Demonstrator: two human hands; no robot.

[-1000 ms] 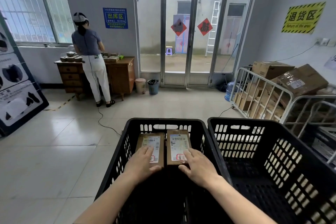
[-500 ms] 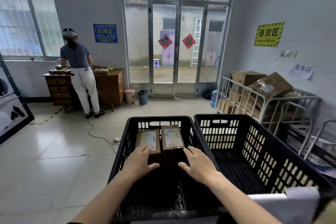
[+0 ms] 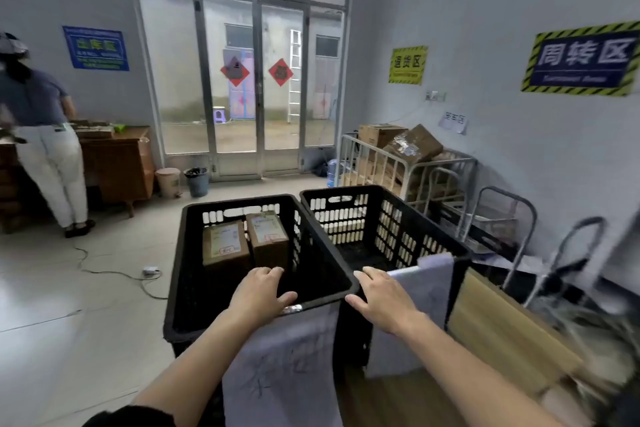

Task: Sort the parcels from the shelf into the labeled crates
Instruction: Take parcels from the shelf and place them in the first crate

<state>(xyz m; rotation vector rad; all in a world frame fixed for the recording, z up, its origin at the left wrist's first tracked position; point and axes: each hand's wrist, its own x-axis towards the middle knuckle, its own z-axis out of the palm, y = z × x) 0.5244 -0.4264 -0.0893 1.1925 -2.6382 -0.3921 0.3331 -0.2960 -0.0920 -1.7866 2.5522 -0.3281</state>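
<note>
Two black plastic crates stand side by side in front of me. The left crate (image 3: 180, 274) holds two brown parcels with white labels, one on the left (image 3: 225, 248) and one on the right (image 3: 268, 236), lying against its far wall. The right crate (image 3: 391, 215) looks bare inside. A paper label (image 3: 287, 367) hangs from the left crate's near rim, another paper label (image 3: 426, 288) from the right crate's. My left hand (image 3: 259, 295) hovers over the left crate's near rim, fingers relaxed, holding nothing. My right hand (image 3: 384, 302) is above the gap between the crates, also holding nothing.
Another person (image 3: 45, 135) stands at a wooden desk (image 3: 117, 159) at the far left. A metal cage trolley (image 3: 408, 166) with cardboard boxes lines the right wall, with hand trucks (image 3: 568, 253) beside it. A cable (image 3: 114, 274) lies on the floor. Two bins (image 3: 183, 180) stand by the glass door.
Both hands have let go of the two parcels and drawn back to the crates' near rim. The camera has pulled back and turned right; the parcels stay inside the left crate.
</note>
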